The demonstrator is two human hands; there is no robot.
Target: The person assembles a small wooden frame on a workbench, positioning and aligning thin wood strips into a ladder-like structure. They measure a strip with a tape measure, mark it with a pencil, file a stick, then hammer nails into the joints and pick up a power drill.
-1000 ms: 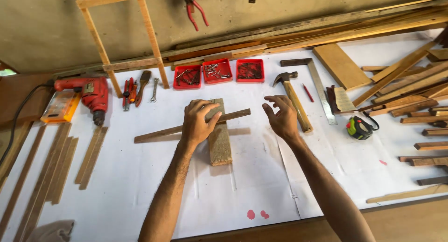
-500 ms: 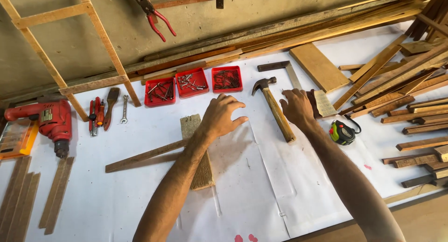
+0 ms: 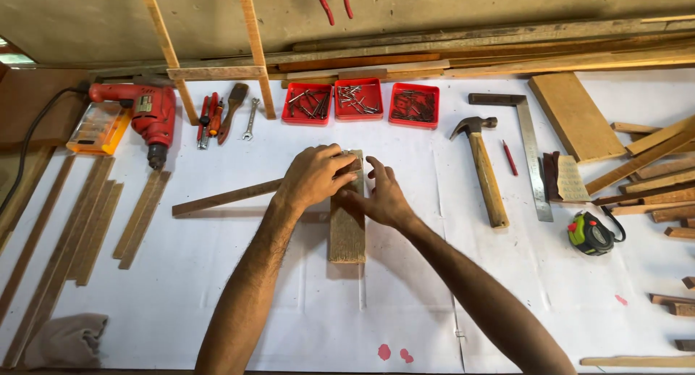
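A short wooden block [image 3: 347,230] lies lengthwise on the white-covered bench [image 3: 217,302]. A thin wooden strip [image 3: 224,197] runs from the left up across the block's far end. My left hand [image 3: 315,176] presses down on the strip where it crosses the block. On the block's right side rests my right hand [image 3: 384,197], its fingertips pinched at the block's far end next to the left hand. What the right fingers pinch is too small to make out.
Three red trays of nails [image 3: 358,100] stand behind the block. A hammer [image 3: 483,169], a steel square [image 3: 528,154] and a tape measure [image 3: 592,234] lie to the right. A red drill [image 3: 148,118] and hand tools [image 3: 221,114] lie at left. Wood strips [image 3: 94,216] flank both sides.
My right hand has come back from the hammer area to the block. My left hand has settled again on the strip over the block. The view has swung back to the left.
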